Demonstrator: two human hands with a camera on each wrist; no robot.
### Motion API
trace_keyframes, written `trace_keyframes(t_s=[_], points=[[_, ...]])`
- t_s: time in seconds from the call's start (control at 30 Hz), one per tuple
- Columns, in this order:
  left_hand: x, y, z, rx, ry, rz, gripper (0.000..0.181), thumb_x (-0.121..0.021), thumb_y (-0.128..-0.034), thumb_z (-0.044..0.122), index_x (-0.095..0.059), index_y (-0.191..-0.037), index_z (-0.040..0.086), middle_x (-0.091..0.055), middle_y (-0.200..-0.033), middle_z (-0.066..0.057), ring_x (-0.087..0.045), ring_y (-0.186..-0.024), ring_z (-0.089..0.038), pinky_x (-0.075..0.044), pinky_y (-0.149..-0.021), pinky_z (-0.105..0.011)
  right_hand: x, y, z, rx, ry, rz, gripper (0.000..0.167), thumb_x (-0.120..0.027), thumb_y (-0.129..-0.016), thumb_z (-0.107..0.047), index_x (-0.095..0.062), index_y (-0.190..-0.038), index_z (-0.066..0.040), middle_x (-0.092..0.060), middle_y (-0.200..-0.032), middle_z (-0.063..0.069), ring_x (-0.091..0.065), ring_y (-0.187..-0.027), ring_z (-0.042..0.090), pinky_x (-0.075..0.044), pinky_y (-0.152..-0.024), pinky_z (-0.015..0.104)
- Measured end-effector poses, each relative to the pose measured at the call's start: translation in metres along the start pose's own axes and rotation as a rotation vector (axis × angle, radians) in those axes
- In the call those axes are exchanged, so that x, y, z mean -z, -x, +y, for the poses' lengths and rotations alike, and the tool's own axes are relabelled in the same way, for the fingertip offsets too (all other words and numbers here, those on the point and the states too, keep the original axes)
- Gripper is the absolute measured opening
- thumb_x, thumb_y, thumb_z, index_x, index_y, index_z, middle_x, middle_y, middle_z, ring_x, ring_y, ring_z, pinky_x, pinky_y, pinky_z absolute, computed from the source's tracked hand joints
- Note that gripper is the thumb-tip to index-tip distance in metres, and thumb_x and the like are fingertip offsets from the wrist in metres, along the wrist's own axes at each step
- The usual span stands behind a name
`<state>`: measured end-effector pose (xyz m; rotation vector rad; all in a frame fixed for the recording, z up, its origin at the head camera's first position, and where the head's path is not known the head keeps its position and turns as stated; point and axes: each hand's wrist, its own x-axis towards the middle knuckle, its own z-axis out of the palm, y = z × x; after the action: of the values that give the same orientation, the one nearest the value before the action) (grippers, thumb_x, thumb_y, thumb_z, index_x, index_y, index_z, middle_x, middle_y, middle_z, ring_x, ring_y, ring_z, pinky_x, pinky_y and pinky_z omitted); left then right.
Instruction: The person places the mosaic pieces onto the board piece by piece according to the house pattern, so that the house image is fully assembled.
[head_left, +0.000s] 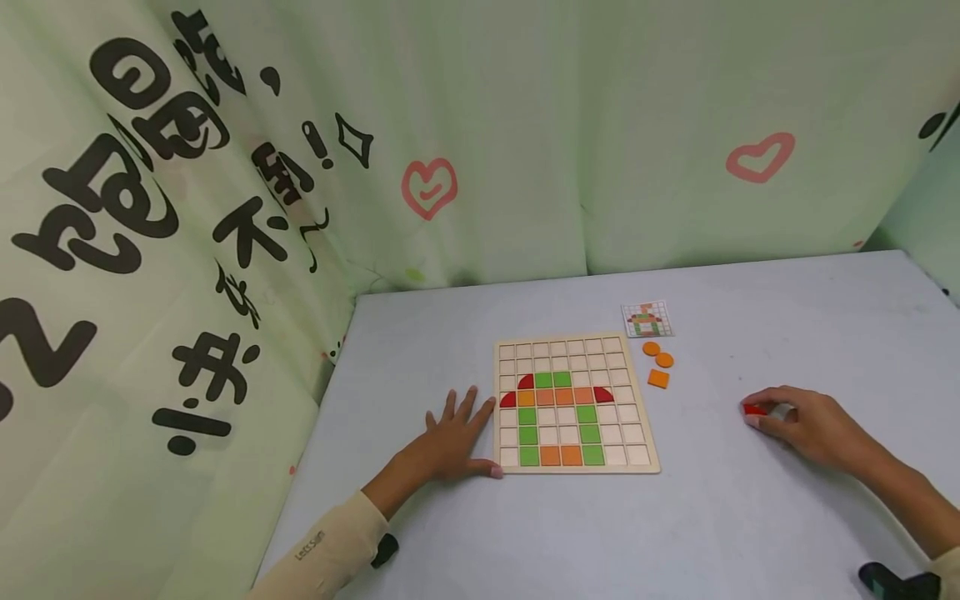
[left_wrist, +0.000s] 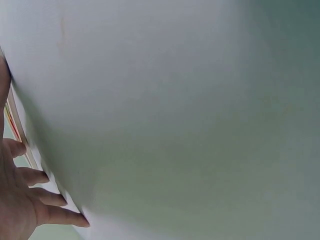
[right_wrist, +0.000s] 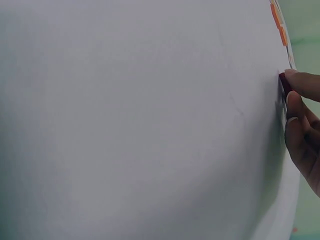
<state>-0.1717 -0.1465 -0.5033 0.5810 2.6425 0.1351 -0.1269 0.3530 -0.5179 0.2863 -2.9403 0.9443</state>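
My left hand (head_left: 450, 444) lies with spread, straight fingers at the left edge of a square wooden grid board (head_left: 577, 469). Thumb and forefinger touch the board's rim. Green, orange and red pieces fill some of its cells, among them a red quarter-round piece (head_left: 604, 395) and a green square (head_left: 589, 414). Well to the right of the board, my right hand (head_left: 817, 425) pinches a small red piece (head_left: 753, 410) between thumb and fingers, low over the table. In the right wrist view that red piece (right_wrist: 285, 82) is mostly covered by the fingertips, so its full outline is hidden.
Two orange round pieces (head_left: 651, 348) and an orange square (head_left: 657, 379) lie right of the board. Above them is a small pattern card (head_left: 648, 319) with a coloured grid picture. A pale curtain (head_left: 510, 150) hangs behind the white table (head_left: 712, 533).
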Motion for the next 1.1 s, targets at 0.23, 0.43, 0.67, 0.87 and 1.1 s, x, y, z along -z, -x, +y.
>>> trace_keyframes(t_s=[0.23, 0.43, 0.67, 0.87, 1.1], points=[[-0.002, -0.001, -0.002, -0.007, -0.005, 0.005, 0.11, -0.067, -0.0773, 0.074, -0.017, -0.162, 0.025, -0.009, -0.17, -0.013, -0.008, -0.153, -0.049, -0.023, -0.109, -0.076, -0.001, -0.002, -0.001, 0.041, 0.001, -0.033, 0.021, -0.075, -0.089, -0.007, -0.071, -0.109, -0.01, -0.062, -0.084, -0.007, -0.043, -0.049, 0.0, -0.038, -0.049, 0.022], [-0.002, -0.001, -0.003, -0.012, -0.004, 0.01, 0.11, -0.067, -0.0777, 0.074, -0.017, -0.162, 0.024, -0.01, -0.17, -0.014, -0.009, -0.153, -0.049, -0.024, -0.109, -0.077, -0.004, -0.008, -0.011, 0.025, -0.027, -0.054, 0.022, -0.073, -0.091, -0.01, -0.07, -0.113, -0.009, -0.063, -0.088, 0.0, -0.044, -0.047, 0.003, -0.038, -0.048, 0.023], [0.0, 0.0, -0.002, -0.003, -0.016, 0.005, 0.111, -0.067, -0.0771, 0.075, -0.017, -0.162, 0.025, -0.009, -0.17, -0.013, -0.009, -0.153, -0.048, -0.024, -0.108, -0.076, -0.01, -0.023, -0.028, -0.061, -0.093, -0.161, 0.031, -0.073, -0.092, -0.015, -0.068, -0.12, -0.002, -0.063, -0.088, 0.005, -0.05, -0.052, 0.008, -0.043, -0.049, 0.023], [0.0, 0.0, -0.001, -0.001, -0.015, 0.004, 0.11, -0.067, -0.0774, 0.074, -0.017, -0.162, 0.025, -0.01, -0.17, -0.014, -0.009, -0.153, -0.049, -0.025, -0.108, -0.076, -0.019, -0.035, -0.039, -0.048, -0.142, -0.168, 0.028, -0.072, -0.092, -0.013, -0.068, -0.118, -0.004, -0.062, -0.087, 0.005, -0.051, -0.052, 0.01, -0.044, -0.049, 0.024], [-0.003, -0.002, -0.003, -0.007, -0.004, 0.006, 0.111, -0.067, -0.077, 0.075, -0.017, -0.162, 0.025, -0.009, -0.17, -0.013, -0.008, -0.153, -0.049, -0.024, -0.108, -0.077, -0.029, -0.048, -0.055, -0.072, -0.241, -0.194, 0.026, -0.07, -0.094, -0.013, -0.065, -0.118, -0.004, -0.061, -0.087, 0.007, -0.054, -0.051, 0.013, -0.044, -0.05, 0.025]])
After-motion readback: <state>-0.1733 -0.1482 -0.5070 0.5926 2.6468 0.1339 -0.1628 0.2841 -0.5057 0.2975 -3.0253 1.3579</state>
